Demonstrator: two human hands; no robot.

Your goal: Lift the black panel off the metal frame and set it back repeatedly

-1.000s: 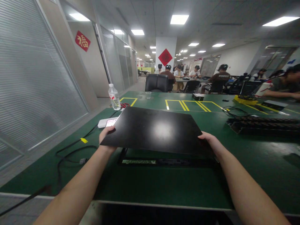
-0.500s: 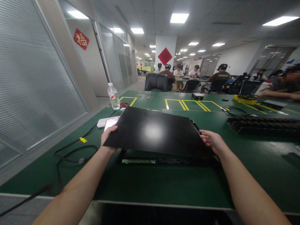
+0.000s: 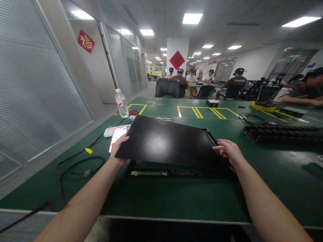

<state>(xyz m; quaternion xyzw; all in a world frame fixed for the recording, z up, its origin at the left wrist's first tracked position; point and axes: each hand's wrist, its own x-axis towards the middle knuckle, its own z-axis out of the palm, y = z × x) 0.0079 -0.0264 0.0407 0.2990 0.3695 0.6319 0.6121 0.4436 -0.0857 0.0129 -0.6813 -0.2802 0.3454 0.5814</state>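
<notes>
A thin glossy black screen panel is tilted over a dark frame, its left side raised. Along the frame's near side shows a green circuit board strip. My left hand is closed on the panel's left edge, thumb on top and fingers hidden underneath. At the right edge, my right hand has loosely bent fingers apart, the fingertips at or very close to the panel and not wrapped round it. Behind my left hand lies a phone with a lit screen.
A water bottle, red-handled scissors and a white power strip lie or stand at the left. A black cable loops nearby. Long black parts lie right. Beyond are a small box and several people.
The panel's right edge has shifted slightly left, showing more of the frame. My right fingers have loosened and straightened somewhat. My left hand keeps its grip.
</notes>
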